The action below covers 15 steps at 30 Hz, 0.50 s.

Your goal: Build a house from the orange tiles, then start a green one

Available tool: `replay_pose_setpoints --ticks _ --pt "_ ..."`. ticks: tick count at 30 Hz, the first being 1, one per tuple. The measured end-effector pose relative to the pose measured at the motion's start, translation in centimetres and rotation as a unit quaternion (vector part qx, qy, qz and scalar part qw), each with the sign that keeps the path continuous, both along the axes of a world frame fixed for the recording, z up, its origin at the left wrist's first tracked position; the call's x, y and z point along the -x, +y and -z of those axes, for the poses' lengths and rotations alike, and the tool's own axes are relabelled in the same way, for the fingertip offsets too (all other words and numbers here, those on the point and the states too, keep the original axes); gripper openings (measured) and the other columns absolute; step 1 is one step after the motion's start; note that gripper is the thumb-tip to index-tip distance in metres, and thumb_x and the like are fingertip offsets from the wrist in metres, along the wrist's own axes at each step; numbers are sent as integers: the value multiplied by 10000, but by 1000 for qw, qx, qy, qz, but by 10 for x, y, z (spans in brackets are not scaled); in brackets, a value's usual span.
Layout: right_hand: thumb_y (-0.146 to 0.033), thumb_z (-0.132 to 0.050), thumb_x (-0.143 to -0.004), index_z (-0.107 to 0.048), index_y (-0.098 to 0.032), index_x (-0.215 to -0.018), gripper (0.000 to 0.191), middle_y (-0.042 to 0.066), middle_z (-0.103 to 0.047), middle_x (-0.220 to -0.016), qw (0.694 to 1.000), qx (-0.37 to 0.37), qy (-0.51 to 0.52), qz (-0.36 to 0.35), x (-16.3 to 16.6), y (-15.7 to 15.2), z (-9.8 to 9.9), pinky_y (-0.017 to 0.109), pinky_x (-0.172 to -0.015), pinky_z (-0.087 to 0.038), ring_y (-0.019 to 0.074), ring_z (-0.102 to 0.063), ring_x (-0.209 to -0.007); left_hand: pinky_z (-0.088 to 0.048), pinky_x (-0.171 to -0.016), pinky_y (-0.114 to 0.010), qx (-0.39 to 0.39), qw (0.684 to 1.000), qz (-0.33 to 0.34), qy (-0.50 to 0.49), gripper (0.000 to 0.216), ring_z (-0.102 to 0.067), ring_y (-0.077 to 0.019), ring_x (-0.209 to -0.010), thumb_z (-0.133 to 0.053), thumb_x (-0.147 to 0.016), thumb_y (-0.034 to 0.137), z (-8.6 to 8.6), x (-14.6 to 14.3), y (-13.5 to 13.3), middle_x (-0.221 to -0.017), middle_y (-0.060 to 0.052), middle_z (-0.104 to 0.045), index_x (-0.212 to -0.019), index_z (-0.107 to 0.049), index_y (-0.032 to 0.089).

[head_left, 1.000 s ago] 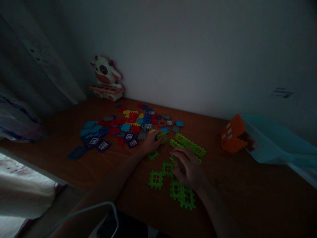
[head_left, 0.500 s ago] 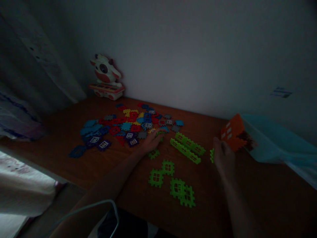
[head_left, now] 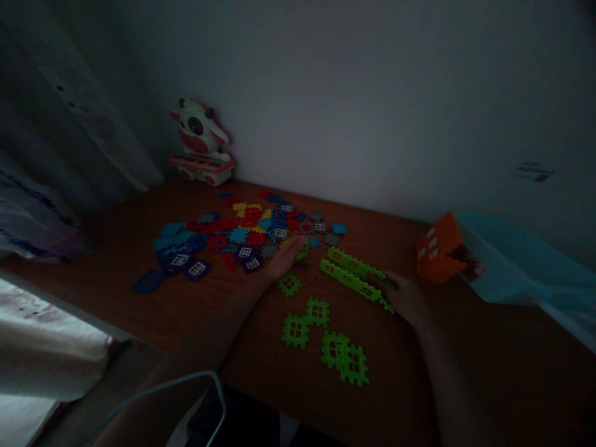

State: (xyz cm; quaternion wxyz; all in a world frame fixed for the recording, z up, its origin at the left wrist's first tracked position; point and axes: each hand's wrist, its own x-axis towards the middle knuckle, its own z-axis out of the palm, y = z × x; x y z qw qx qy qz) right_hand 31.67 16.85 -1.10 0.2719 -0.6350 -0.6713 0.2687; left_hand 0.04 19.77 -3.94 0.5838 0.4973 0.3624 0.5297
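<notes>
The room is dim. My left hand [head_left: 285, 257] rests on the table at the near edge of a pile of red, blue, yellow and purple interlocking tiles [head_left: 237, 236], its fingers closed on a green tile [head_left: 304, 249]. My right hand [head_left: 404, 294] lies at the right end of two long green tile strips [head_left: 351, 273], fingers closed on a small green tile against the strip's end. Loose green window tiles lie closer to me: one single [head_left: 289, 284], one pair [head_left: 305, 321] and another pair [head_left: 344, 358].
A wooden table [head_left: 139, 248] stands against a pale wall. A cow-shaped toy [head_left: 200, 144] sits at the back left. An orange tile house [head_left: 436, 249] stands at the right beside a light blue plastic bag [head_left: 521, 267]. Fabric hangs at the left.
My right hand went from the loose green tiles out to the right with a small green tile, then came back to the right end of the green strips. The left hand stayed put.
</notes>
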Motion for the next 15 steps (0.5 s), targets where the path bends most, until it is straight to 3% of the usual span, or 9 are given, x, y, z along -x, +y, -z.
replay_pose_setpoints --ticks 5,11,15 --pt "-636 -592 -809 -785 -231 -951 471 59 -788 -900 1000 16 0 -20 1 -1 -1 371 -707 -522 296 -723 -839 -498 -1019 -406 12 1000 21 -18 614 -667 -230 -1076 -816 -720 564 -1 3 3 -1160 -94 -707 -1179 -678 180" --pt "-643 -625 -778 -772 -232 -974 479 77 -779 -929 1000 -6 -2 0 2 1 4 371 -719 -523 295 -714 -849 -519 -980 -415 -39 993 63 91 661 -677 -256 -1073 -895 -645 433 -1 1 -2 -1183 -108 -712 -1212 -679 172" --pt "-690 -619 -752 -761 -220 -971 537 92 -761 -867 999 -18 -22 15 4 1 4 370 -695 -515 292 -702 -801 -520 -973 -404 -122 981 34 148 617 -674 -246 -1053 -889 -659 419 -5 -1 -5 -1153 -99 -707 -1195 -696 180"
